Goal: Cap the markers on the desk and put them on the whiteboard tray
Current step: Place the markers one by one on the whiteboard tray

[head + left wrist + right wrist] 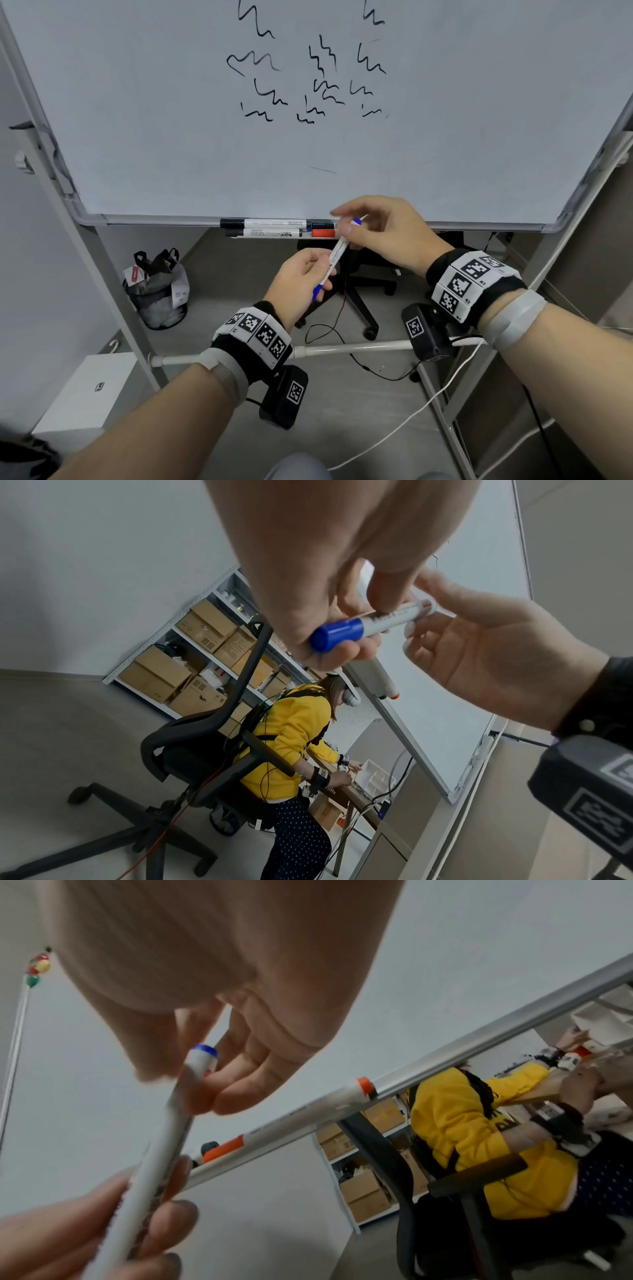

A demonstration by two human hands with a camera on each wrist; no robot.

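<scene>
A white marker (337, 251) with a blue cap (317, 293) on its lower end hangs tilted in front of the whiteboard tray (154, 219). My left hand (323, 274) grips the lower half near the cap (337, 634). My right hand (349, 229) pinches the upper end, which carries a blue ring (205, 1049). On the tray lie two black-capped markers (267, 224) and a red-capped one (323, 233), partly hidden by my right hand.
The whiteboard (171, 120) bears black scribbles. Beneath it stand an office chair (363, 284), a wire bin with a bag (157, 294) and a white box (92, 387). Cables cross the floor near the stand's crossbar (342, 349). A person in yellow (291, 737) works behind the board.
</scene>
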